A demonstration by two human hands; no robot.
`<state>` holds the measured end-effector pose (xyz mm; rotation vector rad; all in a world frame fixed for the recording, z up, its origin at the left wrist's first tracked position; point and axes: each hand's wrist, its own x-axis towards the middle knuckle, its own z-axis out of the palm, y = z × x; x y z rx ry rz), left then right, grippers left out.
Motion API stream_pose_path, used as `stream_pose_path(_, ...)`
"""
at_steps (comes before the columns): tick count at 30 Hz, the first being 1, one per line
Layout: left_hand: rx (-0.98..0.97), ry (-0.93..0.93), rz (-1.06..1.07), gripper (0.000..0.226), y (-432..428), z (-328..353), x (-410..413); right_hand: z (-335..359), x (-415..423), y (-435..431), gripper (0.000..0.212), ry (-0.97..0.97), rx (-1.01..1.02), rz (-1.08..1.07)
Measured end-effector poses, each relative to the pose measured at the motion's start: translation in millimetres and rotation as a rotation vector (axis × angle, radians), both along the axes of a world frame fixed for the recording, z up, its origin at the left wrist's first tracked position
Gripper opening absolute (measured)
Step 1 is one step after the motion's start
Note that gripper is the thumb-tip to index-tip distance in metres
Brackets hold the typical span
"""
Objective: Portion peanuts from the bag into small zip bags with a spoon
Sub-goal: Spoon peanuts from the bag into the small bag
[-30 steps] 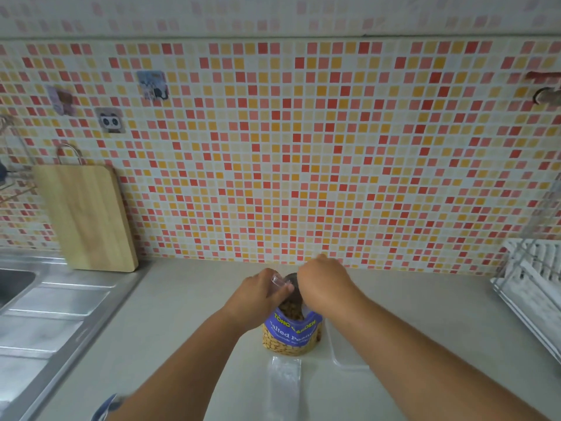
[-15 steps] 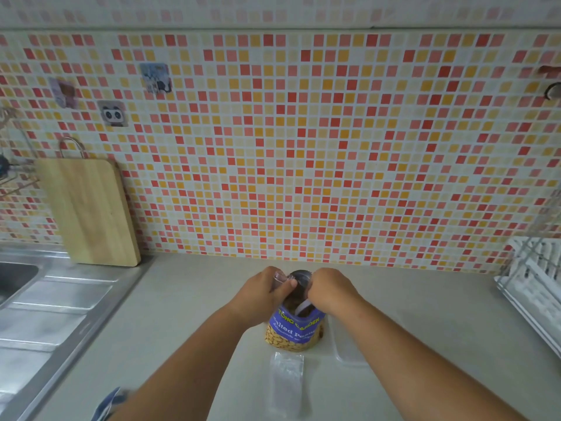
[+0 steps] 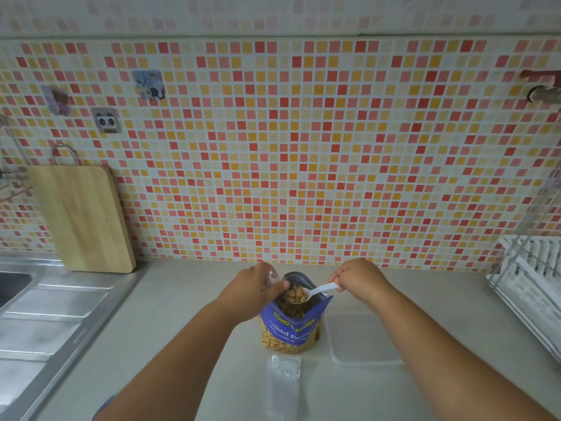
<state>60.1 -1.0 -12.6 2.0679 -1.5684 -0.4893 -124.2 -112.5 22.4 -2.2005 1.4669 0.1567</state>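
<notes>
Nearest the front edge of the counter [image 3: 170, 344], a flat, empty small zip bag [image 3: 284, 380] lay with its long axis running front to back, directly in front of the peanut bag [image 3: 290, 328]. Just beside it to the right, and touching nothing, sat a clear shallow container [image 3: 362, 340]. Behind the zip bag, the peanut bag stood upright with its mouth open; the blue label read "TONG GARDEN" and, partly creased, "Salted Peanuts", with a smaller line beneath that was too fine to read. The left hand [image 3: 253, 291] was closed on clear plastic at the left rim of the mouth, apparently a second small zip bag [image 3: 273, 276], though its opening could not be resolved. The right hand [image 3: 356, 279] pinched the handle end of a white plastic spoon [image 3: 315, 291], whose long axis ran right to left and slightly downward, so that the loaded bowl sat over the mouth of the peanut bag, close to the left thumb. The spoon bowl was therefore just beside the plastic held in the left hand; judged from this layout, the coming transfer required only a short leftward travel and a tip of the bowl. Farther back, a wooden cutting board [image 3: 80, 217] leaned against the tiled wall at the counter's rear left, beside the sink drainboard [image 3: 45, 323]. A dish rack [image 3: 534, 281] occupied the right edge.
</notes>
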Motion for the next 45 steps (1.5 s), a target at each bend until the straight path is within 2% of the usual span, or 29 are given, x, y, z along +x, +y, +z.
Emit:
stream_pose_path(2,0.022,-0.126,-0.051,0.045,1.0,0.0,0.7,9.6,4.7,-5.6,0.040,0.274,-0.001,0.055)
stream_pose_path(3,0.034,-0.183,-0.074,0.046,1.4,0.4,0.6,13.4,6.0,-8.5,0.041,0.348,-0.019,0.078)
stream_pose_path(5,0.047,-0.273,-0.106,0.049,0.0,0.9,0.2,16.9,6.0,-16.4,0.043,0.459,-0.045,0.137)
stream_pose_path(9,0.060,-0.385,-0.136,0.055,-6.0,1.9,-5.9,20.8,5.3,-26.6,0.045,0.555,-0.079,0.178)
stream_pose_path(21,0.110,-0.582,-0.136,0.060,-18.1,3.0,-24.5,18.6,25.0,-30.0,0.044,0.550,-0.074,0.275)
stream_pose_path(24,0.102,-0.608,-0.119,0.059,-19.8,0.0,-27.1,19.8,30.0,-25.1,0.041,0.479,-0.113,0.307)
stream_pose_path(27,0.076,-0.601,-0.102,0.059,-20.9,-3.2,-28.6,23.6,34.2,-14.9,0.039,0.292,-0.100,0.276)
stream_pose_path(29,0.064,-0.567,-0.089,0.057,-21.5,-5.6,-28.0,28.6,35.1,-8.0,0.034,0.115,-0.116,0.236)
stream_pose_path(32,-0.008,-0.464,-0.037,0.053,-20.5,-8.8,-27.2,37.0,31.2,6.3,0.025,-0.110,-0.264,0.256)
stream_pose_path(36,-0.122,-0.192,0.064,0.051,-16.1,-10.5,-27.5,56.3,31.0,30.3,0.025,-0.154,-0.468,0.376)
stream_pose_path(40,-0.252,0.174,0.138,0.042,-15.5,-11.4,-24.0,81.0,25.3,46.6,0.027,-0.107,-0.851,0.590)
stream_pose_path(43,-0.322,0.330,0.198,0.032,-11.5,-10.3,-20.6,92.6,15.9,48.2,0.027,-0.121,-1.019,0.485)
stream_pose_path(45,-0.388,0.570,0.236,0.032,-4.1,-5.9,-20.5,88.6,11.5,50.3,0.027,-0.088,-0.957,0.357)
